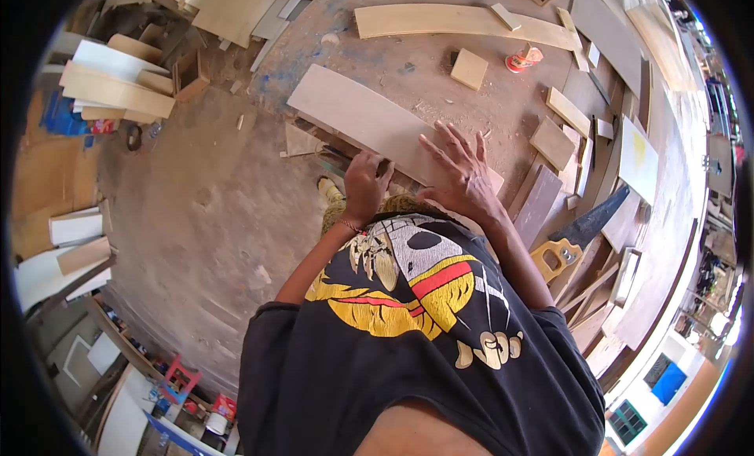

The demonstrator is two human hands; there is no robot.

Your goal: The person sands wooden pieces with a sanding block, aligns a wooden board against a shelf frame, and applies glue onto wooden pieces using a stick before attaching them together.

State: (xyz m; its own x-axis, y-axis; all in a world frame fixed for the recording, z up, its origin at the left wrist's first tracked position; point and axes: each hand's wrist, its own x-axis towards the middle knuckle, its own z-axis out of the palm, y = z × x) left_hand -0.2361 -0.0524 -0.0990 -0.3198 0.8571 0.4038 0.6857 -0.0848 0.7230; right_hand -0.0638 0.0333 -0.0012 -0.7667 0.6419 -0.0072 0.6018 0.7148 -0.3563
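A long pale wooden board [357, 114] lies slantwise on the worktable in front of me, its near edge close to my body. My right hand [459, 173] rests flat on the board's right part with the fingers spread. At the near edge, my left hand [367, 187] is closed, its fingers curled and pressed together. A small dark patch shows between its thumb and fingers, and I cannot make out what it is. Under the board's edge, to the left of that hand, a small piece of wood [302, 140] sticks out.
A handsaw [581, 232] with a yellow handle lies at the right among wood offcuts [554, 142]. Farther back are a long curved plank [463, 21], a square block [469, 69] and a red container [523, 59]. Stacked panels [118, 87] stand on the floor at the left.
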